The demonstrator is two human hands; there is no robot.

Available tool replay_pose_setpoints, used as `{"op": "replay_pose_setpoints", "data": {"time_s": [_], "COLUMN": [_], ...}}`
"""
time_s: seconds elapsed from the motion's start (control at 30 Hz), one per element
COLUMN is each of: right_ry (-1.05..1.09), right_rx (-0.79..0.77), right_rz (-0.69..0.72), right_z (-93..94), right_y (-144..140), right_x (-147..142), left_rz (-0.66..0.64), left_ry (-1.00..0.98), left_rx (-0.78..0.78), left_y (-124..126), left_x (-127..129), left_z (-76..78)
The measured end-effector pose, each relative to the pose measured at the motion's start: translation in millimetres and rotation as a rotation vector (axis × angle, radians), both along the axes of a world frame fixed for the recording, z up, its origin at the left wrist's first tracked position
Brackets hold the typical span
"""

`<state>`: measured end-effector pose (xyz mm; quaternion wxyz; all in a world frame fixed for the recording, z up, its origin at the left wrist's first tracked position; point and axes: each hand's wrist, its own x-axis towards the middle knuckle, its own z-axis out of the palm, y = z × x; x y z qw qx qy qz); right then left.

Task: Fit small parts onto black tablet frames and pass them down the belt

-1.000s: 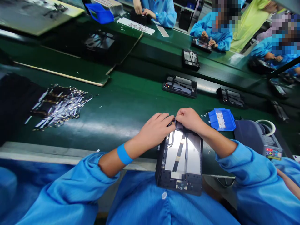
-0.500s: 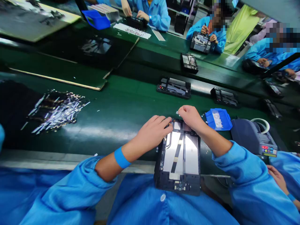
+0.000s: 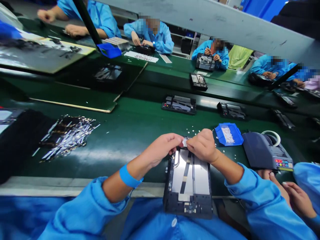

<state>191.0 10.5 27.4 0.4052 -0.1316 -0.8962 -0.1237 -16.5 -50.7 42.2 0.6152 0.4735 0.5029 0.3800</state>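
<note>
at the near edge of the green worktop my left hand and right hand meet over the open tablet chassis' top end, fingers pinched together on a small pale tab. i judge it's the placing step; next needs careful alignment before pressing down.

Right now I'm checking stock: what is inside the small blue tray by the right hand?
The blue tray holds a heap of small white pieces; what lies beneath the heap is covered.

text: none legible | labels: none legible | numbers: none legible
</note>
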Motion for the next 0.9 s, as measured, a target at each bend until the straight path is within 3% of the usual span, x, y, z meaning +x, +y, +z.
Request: {"op": "replay_pose_setpoints", "data": {"time_s": [0.13, 0.23, 0.33, 0.4, 0.5, 0.57, 0.9], "right_ry": [-0.074, -0.154, -0.138, -0.047, 0.107, 0.131, 0.025], "right_rx": [0.016, -0.045, -0.093, -0.226, -0.529, -0.651, -0.652], "right_rz": [0.008, -0.01, 0.08, 0.092, -0.008, -0.03, -0.043], "right_z": [-5.1, -10.0, -9.3, -4.4, 5.7, 10.2, 5.3], "right_y": [-0.8, 0.3, -1.8, -5.1, -10.0, -11.2, -10.6], "right_x": [3.0, 6.4, 7.0, 4.5, -2.2, -6.8, -15.4], "left_rz": [0.009, 0.064, 0.111, 0.125, 0.136, 0.151, 0.11], "left_ry": [-0.104, -0.075, -0.021, 0.051, 0.176, 0.246, 0.435], "left_rx": [-0.007, 0.007, 0.04, 0.092, 0.19, 0.245, 0.371], "left_y": [0.1, 0.9, 1.8, 1.6, 0.3, -0.9, -6.8], "left_x": [8.3, 10.3, 9.4, 8.2, 7.2, 7.6, 7.6], "left_z": [-0.7, -1.1, 0.7, 2.5, 5.3, 6.7, 3.6]}}
